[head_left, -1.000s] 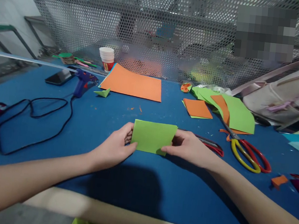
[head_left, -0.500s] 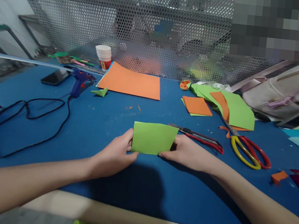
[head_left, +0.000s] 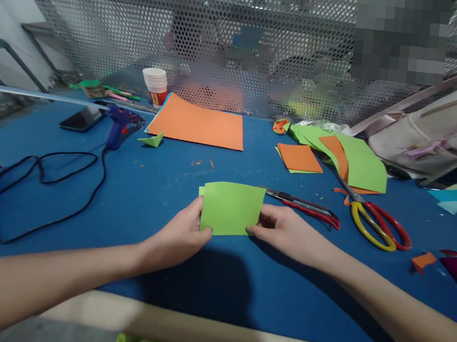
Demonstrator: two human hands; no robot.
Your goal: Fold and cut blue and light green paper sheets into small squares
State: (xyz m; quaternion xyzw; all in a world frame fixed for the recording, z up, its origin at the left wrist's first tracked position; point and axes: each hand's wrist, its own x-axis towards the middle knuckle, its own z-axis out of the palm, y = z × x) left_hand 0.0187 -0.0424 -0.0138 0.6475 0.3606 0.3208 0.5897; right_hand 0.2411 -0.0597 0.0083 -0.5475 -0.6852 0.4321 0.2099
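Note:
A folded piece of green paper (head_left: 231, 209) is held up over the blue tabletop between my two hands. My left hand (head_left: 183, 231) pinches its left edge, thumb in front at the lower corner and fingers behind. At the right edge, my right hand (head_left: 277, 228) grips it with the thumb at the lower corner; its other fingers are partly hidden. A narrow strip of the rear layer shows past the front layer's left edge. Just beyond my right hand lies a cutter (head_left: 301, 203) with a red and dark handle.
Scissors (head_left: 373, 224) with yellow and red handles lie at right, below green sheets (head_left: 363, 166). Orange squares (head_left: 300, 158) and a large orange sheet (head_left: 200, 124) lie farther back. At left are a blue glue gun (head_left: 116, 129), its looped cord, a phone (head_left: 82, 117) and paper cups (head_left: 155, 84).
The green paper's layers have shifted: the rear layer now peeks out at the left, and the front's right edge sits farther left. Both hands keep their hold.

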